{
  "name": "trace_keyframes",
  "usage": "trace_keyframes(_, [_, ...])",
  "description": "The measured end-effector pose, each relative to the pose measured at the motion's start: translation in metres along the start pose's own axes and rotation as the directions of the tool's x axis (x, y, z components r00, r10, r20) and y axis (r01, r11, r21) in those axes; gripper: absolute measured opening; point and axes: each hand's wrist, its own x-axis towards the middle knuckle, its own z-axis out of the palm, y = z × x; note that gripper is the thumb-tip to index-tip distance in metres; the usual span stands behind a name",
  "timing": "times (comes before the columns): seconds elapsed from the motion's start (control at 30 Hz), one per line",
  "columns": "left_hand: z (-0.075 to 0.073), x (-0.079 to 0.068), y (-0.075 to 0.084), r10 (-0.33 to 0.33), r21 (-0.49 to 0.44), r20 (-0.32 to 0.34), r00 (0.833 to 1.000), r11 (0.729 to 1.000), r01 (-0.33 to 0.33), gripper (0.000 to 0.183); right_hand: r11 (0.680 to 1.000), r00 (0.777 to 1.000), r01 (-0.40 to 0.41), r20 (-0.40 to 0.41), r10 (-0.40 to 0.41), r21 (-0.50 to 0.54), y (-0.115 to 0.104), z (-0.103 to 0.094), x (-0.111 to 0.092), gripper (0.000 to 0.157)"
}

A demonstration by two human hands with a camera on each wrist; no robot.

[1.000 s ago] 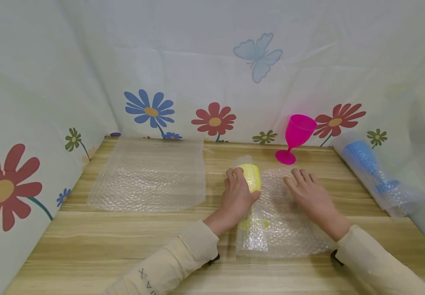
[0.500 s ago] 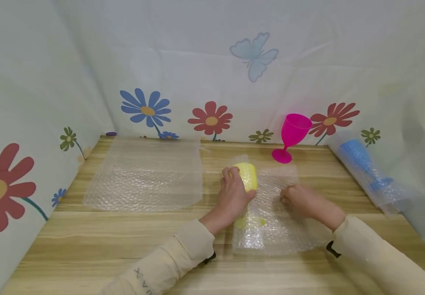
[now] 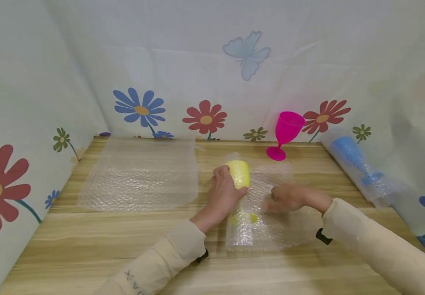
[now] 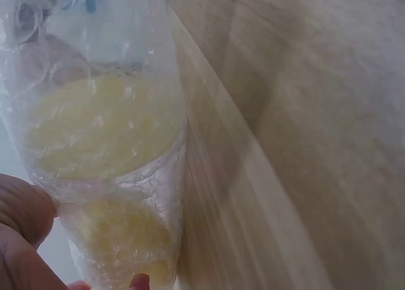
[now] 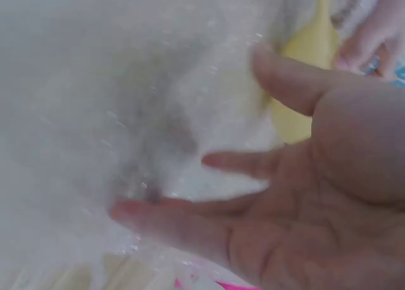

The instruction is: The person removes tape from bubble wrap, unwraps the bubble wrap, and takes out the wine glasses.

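Note:
A yellow goblet (image 3: 239,172) lies partly rolled in bubble wrap (image 3: 267,229), its foot showing at the near end. My left hand (image 3: 222,196) grips the cup through the wrap, thumb on the right side. Close up in the left wrist view, the yellow goblet (image 4: 104,128) shows through cloudy wrap beside the fingertips. Over the loose part of the sheet is my right hand (image 3: 287,197), blurred in the head view. The right wrist view shows that right hand (image 5: 297,182) with fingers and thumb spread apart, nothing between them.
Another sheet of bubble wrap (image 3: 142,176) lies flat at the left of the wooden table (image 3: 123,233). A pink goblet (image 3: 287,129) stands upright at the back. At the right edge lies a blue goblet (image 3: 348,151) rolled in bubble wrap. Flowered cloth (image 3: 182,73) hangs behind.
My right hand has moved left and toward me over the wrap, nearer the yellow goblet. The left hand keeps its grip. The whole scene has shifted slightly left in view.

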Motion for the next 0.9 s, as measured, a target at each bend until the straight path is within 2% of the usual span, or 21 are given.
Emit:
trace_keyframes(0.1, [-0.002,-0.001,-0.002,-0.002,-0.017,0.002,1.000,1.000,0.002,0.079,0.998,0.995,0.029,0.094,-0.034,0.057,-0.013,-0.013,-0.017,0.055])
trace_keyframes(0.17, [-0.003,-0.002,-0.004,-0.003,-0.041,0.003,1.000,0.999,0.003,0.079,0.995,0.987,0.004,0.157,-0.020,0.101,-0.018,-0.017,-0.025,0.058])
trace_keyframes(0.27, [-0.005,-0.004,-0.006,-0.015,-0.077,0.006,1.000,0.997,0.015,0.078,0.991,0.983,-0.040,0.184,0.016,0.128,-0.021,-0.017,-0.032,0.062])
trace_keyframes(0.43, [-0.005,-0.005,-0.008,-0.034,-0.125,0.005,0.999,0.991,0.035,0.078,0.985,0.984,-0.102,0.159,0.079,0.141,-0.022,-0.011,-0.035,0.066])
trace_keyframes(0.63, [0.005,-0.003,-0.004,-0.027,-0.175,-0.025,0.999,0.984,0.022,0.078,0.981,0.987,-0.137,0.108,0.123,0.139,-0.017,-0.006,-0.040,0.064])
trace_keyframes(0.9, [0.024,0.000,0.012,-0.043,-0.254,-0.038,0.998,0.967,0.032,0.078,0.980,0.989,-0.139,0.070,0.130,0.142,0.009,-0.006,-0.044,0.059])
